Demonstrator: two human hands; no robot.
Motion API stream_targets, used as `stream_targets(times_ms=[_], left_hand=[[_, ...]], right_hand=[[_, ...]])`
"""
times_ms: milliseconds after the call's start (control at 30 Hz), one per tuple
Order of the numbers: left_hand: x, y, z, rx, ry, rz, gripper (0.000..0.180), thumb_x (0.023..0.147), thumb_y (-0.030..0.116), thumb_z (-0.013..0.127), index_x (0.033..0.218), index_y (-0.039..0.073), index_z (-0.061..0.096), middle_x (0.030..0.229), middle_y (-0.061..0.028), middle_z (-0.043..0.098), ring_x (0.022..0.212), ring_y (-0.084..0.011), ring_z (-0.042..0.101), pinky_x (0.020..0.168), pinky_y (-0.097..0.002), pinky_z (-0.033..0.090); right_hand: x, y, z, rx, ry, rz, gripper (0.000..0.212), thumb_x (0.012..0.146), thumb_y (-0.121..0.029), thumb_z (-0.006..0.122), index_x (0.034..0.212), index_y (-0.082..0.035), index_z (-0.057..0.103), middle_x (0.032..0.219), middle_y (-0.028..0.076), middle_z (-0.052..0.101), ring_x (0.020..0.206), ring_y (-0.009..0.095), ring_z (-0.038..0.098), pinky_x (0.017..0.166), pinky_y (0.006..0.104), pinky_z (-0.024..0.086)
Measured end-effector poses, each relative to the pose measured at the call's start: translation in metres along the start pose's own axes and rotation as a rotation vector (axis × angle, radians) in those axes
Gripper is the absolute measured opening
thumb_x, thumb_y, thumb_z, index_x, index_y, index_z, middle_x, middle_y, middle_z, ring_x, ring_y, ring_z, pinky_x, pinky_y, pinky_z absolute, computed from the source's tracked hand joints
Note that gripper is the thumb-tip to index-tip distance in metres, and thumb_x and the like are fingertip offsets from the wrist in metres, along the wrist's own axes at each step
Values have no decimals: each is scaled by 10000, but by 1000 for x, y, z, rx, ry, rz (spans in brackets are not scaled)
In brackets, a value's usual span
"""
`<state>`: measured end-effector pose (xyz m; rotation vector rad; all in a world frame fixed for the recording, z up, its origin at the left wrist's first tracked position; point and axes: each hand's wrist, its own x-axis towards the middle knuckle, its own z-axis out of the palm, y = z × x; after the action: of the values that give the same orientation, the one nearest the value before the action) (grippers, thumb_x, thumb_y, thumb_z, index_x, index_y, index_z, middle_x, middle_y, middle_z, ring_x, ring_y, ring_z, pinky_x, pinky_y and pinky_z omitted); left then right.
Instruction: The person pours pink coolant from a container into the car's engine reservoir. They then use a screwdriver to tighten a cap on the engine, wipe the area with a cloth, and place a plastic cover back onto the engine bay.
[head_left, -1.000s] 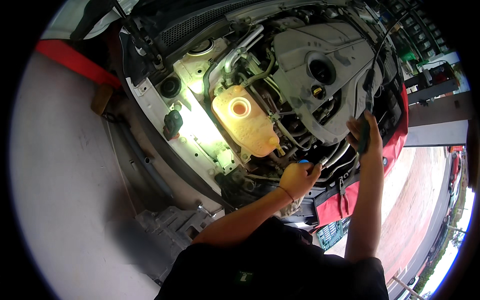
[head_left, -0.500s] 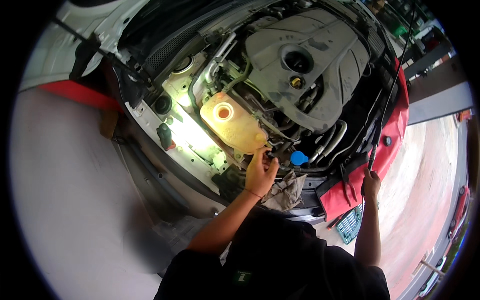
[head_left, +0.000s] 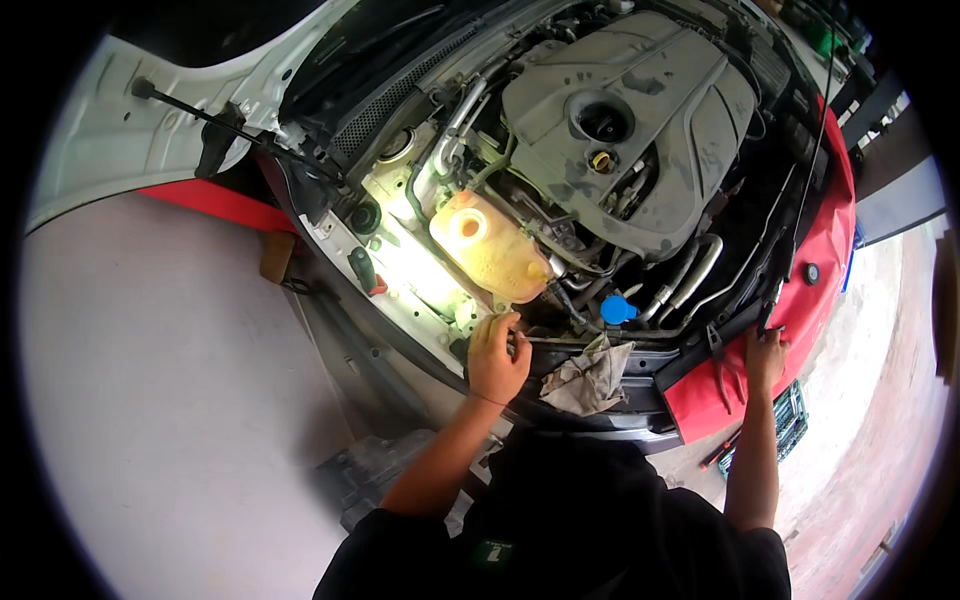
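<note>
My left hand point(head_left: 497, 360) is at the front edge of the engine bay, just below the yellowish coolant tank point(head_left: 488, 250). Its fingers are loosely bent, the thumb stands apart, and nothing shows between them. The tank's filler neck is uncapped and brightly lit. Beside its lower end runs a dark hose point(head_left: 568, 300). Farther right, my right hand point(head_left: 767, 358) is closed around a slim dark tool with a metal shaft point(head_left: 774, 300), over the red fender cover point(head_left: 700, 395); its kind is unclear. Pliers point(head_left: 718, 350) lie on the cover near this hand.
A blue cap point(head_left: 618, 309) and a crumpled grey rag point(head_left: 588, 378) are near the front of the bay. The grey engine cover point(head_left: 630, 120) fills the middle. A green tool case point(head_left: 790, 420) is on the floor at right. A prop rod point(head_left: 230, 125) crosses the upper left.
My left hand has left the hose end by the tank and shifted left, its pinch loosened. The right hand keeps its grip. The whole view has shifted slightly.
</note>
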<state>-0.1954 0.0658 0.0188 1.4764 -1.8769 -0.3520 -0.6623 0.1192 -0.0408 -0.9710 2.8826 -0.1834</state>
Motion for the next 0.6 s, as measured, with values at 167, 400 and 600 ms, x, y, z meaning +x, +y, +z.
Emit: stream_targets(times_ms=[167, 400, 600], left_hand=[[7, -15, -12, 105, 36, 122, 296, 736, 6, 598, 1032, 21, 597, 1008, -159, 593, 941, -363, 559, 848, -449, 445], [-2, -38, -4, 124, 16, 166, 288, 723, 7, 590, 1010, 35, 602, 999, -137, 599, 935, -337, 566, 869, -446, 424], [-2, -42, 5, 150, 23, 167, 268, 728, 7, 569, 992, 40, 607, 995, -123, 602, 928, -319, 569, 883, -436, 412]], right_hand=[[10, 2, 1, -29, 15, -25, 502, 810, -493, 649, 1154, -128, 618, 1134, 231, 574, 1075, 404, 579, 872, 486, 492], [27, 14, 8, -18, -9, -98, 534, 826, -508, 629, 1187, -116, 604, 1156, 238, 577, 1091, 415, 571, 910, 475, 473], [38, 5, 7, -124, -48, -65, 557, 840, -520, 615, 1177, -76, 603, 1144, 266, 584, 1101, 426, 562, 921, 474, 463]])
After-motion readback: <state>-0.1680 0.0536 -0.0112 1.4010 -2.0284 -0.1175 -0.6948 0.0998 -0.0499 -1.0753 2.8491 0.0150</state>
